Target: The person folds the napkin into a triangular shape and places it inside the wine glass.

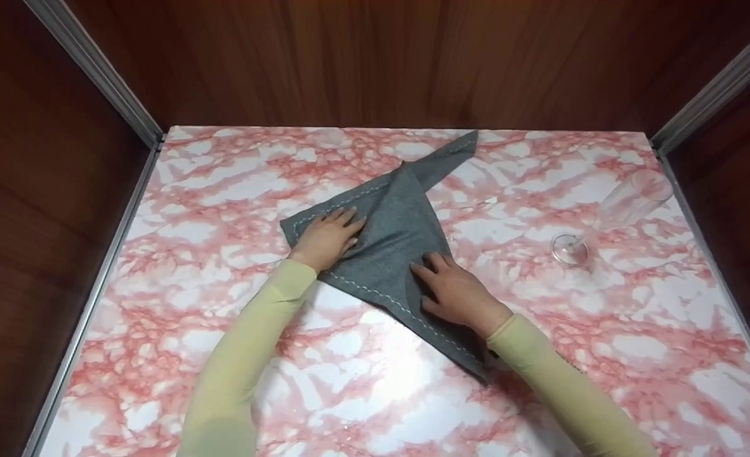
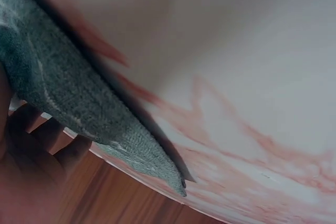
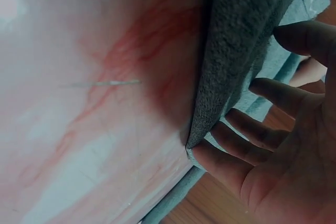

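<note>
Grey cloth lay under both sets of fingers: those of the left hand (image 1: 327, 238) were straight and pressed flat on the napkin (image 1: 392, 235) near its left corner, and those of the right hand (image 1: 457, 295) were spread and flat on its near side, the fingertips (image 3: 210, 153) meeting a folded edge. Neither hand gripped or pinched anything.

The napkin sat in the middle of the table (image 1: 235, 355), a little toward the far edge. It was folded into a long pointed shape with white stitching along its borders. Its long axis ran diagonally, 1 narrow tip pointing at the far edge, slightly right of centre, and the other at the near edge beside the right wrist.

This looked like the creasing step of a fold, the layers being held down and smoothed. The next move would probably call for 1 hand to anchor the cloth while the other lifted a free corner.

A clear glass (image 1: 609, 216) lay on its side near the right edge, well apart from the hands.
</note>
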Available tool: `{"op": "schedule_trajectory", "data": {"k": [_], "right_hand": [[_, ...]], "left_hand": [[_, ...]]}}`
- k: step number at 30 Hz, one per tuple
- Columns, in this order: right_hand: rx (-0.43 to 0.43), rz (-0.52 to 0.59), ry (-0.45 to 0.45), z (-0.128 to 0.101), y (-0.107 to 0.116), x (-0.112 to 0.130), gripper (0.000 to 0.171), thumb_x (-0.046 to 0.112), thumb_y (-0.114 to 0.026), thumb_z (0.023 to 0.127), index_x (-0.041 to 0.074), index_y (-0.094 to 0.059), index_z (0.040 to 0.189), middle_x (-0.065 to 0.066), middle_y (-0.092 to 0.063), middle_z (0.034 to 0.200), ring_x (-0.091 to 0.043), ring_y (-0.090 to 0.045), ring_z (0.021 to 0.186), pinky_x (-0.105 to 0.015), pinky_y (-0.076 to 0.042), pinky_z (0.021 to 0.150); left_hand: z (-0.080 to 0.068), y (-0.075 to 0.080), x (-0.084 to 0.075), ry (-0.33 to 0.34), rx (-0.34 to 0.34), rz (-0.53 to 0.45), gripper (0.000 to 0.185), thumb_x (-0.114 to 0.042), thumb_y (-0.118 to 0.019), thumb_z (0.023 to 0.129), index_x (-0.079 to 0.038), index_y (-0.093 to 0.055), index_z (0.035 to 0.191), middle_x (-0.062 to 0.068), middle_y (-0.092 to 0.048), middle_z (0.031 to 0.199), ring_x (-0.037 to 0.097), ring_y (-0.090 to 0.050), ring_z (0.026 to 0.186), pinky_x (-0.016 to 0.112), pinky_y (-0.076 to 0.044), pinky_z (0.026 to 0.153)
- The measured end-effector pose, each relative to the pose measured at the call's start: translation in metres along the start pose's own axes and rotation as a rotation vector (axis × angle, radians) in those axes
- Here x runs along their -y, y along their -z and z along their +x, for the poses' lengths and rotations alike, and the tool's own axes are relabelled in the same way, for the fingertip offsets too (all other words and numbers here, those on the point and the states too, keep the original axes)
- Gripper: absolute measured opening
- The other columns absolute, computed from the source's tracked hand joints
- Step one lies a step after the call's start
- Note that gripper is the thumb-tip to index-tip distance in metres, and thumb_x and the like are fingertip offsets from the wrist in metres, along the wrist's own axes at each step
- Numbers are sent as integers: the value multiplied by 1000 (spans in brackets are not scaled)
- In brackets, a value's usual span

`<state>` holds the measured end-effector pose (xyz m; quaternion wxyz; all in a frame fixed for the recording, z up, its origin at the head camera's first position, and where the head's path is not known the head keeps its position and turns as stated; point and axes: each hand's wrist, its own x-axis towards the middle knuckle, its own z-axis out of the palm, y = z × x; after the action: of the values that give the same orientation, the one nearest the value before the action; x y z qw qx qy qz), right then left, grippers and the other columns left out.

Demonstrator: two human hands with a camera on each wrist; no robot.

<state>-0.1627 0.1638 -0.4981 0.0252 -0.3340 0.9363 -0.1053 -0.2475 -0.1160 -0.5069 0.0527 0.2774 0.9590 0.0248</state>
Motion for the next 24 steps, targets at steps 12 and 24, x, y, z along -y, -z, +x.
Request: {"op": "schedule_trajectory", "data": {"k": [12,24], "right_hand": [[-19,15,-69,0,2,-5,59,39,-64,87,9,-53,137,-22,-46,133,-40,-51,115,-50,-44,94],[33,24,-168,0,8,-16,56,45,-48,96,7,-51,138,-19,-39,146,-38,-35,134,-55,-27,107]], "left_hand": [[-14,10,-7,116,89,-104,53,-40,-45,101,-20,-36,149,12,-27,154,35,-27,138,54,-29,107],[-35,13,-43,215,92,-60,57,-40,-51,98,-11,-41,146,23,-37,145,40,-37,130,54,-39,98]]}}
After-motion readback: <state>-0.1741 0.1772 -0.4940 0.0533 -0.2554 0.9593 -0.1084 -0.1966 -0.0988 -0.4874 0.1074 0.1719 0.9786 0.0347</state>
